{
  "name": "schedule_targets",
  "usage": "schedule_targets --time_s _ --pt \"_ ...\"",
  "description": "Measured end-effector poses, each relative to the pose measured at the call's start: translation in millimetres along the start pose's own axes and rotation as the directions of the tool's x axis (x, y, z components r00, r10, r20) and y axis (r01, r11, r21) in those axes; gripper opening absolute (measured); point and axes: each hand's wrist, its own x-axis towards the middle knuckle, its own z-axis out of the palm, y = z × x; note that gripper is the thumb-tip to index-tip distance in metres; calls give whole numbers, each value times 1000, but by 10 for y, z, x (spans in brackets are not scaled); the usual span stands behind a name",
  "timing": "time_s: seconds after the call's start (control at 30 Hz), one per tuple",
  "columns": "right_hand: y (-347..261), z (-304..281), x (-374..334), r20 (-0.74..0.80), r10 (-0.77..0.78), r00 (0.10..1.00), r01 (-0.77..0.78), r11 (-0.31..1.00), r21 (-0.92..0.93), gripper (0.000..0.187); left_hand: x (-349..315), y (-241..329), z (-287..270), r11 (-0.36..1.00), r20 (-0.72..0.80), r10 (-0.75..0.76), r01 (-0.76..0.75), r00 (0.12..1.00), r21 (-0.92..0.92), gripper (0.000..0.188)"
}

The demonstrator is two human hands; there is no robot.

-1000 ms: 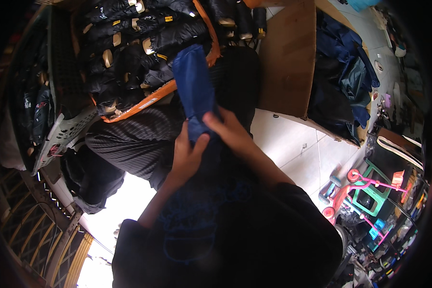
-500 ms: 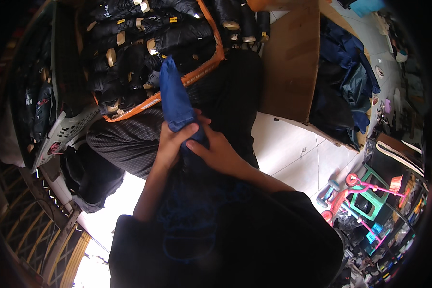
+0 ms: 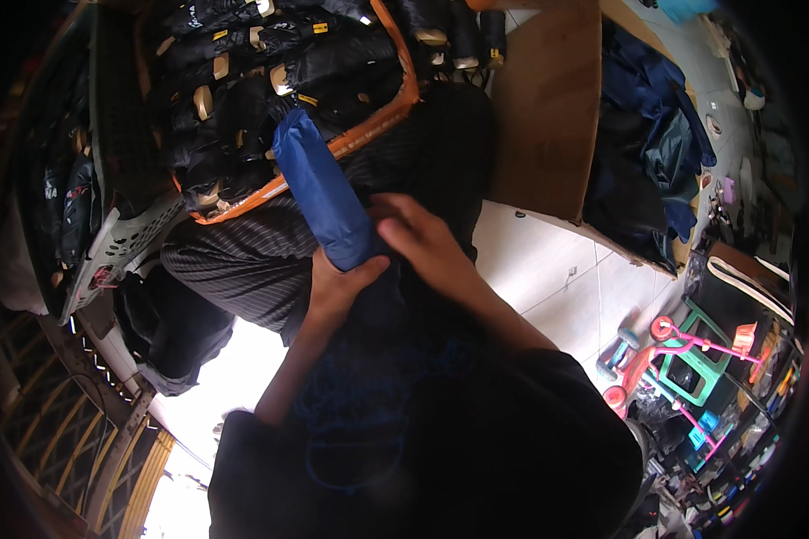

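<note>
A long, blue, tube-shaped fabric bundle (image 3: 325, 193) is upright but leans to the left in front of my chest, over my lap. My left hand (image 3: 340, 280) is closed round its lower end, with the thumb lying across the front. What is inside the blue fabric is hidden. Just right of the bundle, my right hand (image 3: 413, 234) holds nothing, its fingers loosely stretched and slightly blurred. No clear grip on the bundle shows there.
Beyond my lap, an orange-rimmed crate (image 3: 368, 137) holds several black wrapped bundles with beige ends. A grey perforated basket (image 3: 121, 238) stands left. At right are a cardboard box (image 3: 544, 126) with dark blue fabric, a green stool (image 3: 715, 364) and a pink-red child's ride-on toy (image 3: 638, 370).
My right hand has come off the blue bundle and moved to its right. The bundle has shifted slightly left, showing a fuller, rounder side, still in my left hand.
</note>
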Motion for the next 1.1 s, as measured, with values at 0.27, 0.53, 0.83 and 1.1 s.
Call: schedule_targets --time_s 0.27,0.53,0.83,1.1 --pt "-12 255 -205 126 145 981 -153 987 54 59 -113 -127 -199 998 -116 23 -30 993 -55 54" --pt "-56 391 -392 148 -283 948 313 916 -251 68 -232 65 -138 932 -264 290 -334 920 -139 65" --pt "341 102 -165 328 -86 941 19 979 203 47 124 -162 -209 802 -78 357 -349 931 -484 77" --pt "177 80 -87 322 212 923 -278 944 175 59 183 63 -98 928 10 172 -158 985 -338 77"
